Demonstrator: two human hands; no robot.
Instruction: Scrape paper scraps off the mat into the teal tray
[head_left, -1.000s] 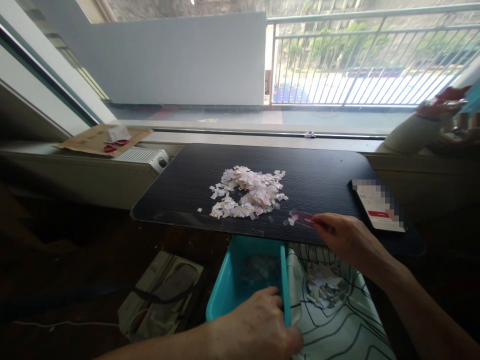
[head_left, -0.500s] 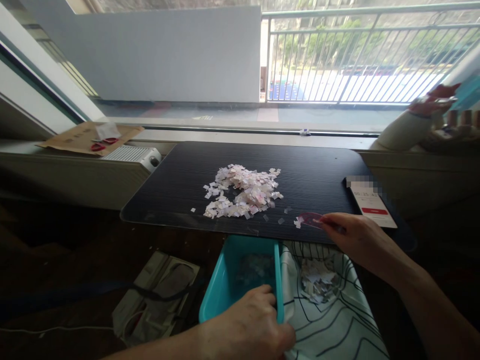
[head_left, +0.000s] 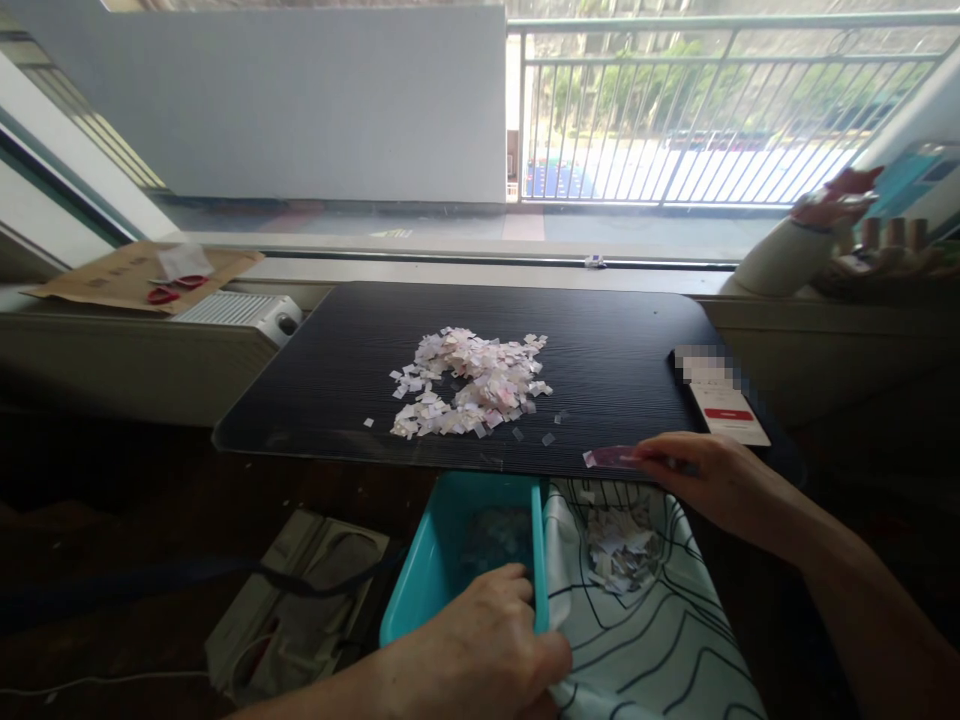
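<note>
Room: window along the far side; beyond it a pale wall [head_left: 315, 110] at left, a metal railing [head_left: 720, 130] and greenery at right.
Tabletop: dark, wood-grained, rounded corners, set near the sill [head_left: 420, 272].
Lined container [head_left: 667, 650]: near right, below the tabletop [head_left: 615, 340]; pale cloth with dark wavy lines, white paper scraps [head_left: 619, 550] inside.
Teal bin [head_left: 409, 590]: immediately left of the container, below the near edge; small pale pieces inside, dim.
Left hand [head_left: 491, 625]: clamped on the bin's right rim.
Right hand [head_left: 705, 485]: thumb and fingers together, pinching the pink strip.
Paper squares [head_left: 487, 385]: heaped loosely on the middle of the tabletop, white with pinkish tints; a few strays at left and right.
Pink strip [head_left: 619, 457]: thin, translucent, at the near right edge, a whitish bit at its left tip.
Writing: envelope [head_left: 90, 275], far left, dark characters, illegible; phone [head_left: 724, 400], right, red bar, upper screen pixelated.
</note>
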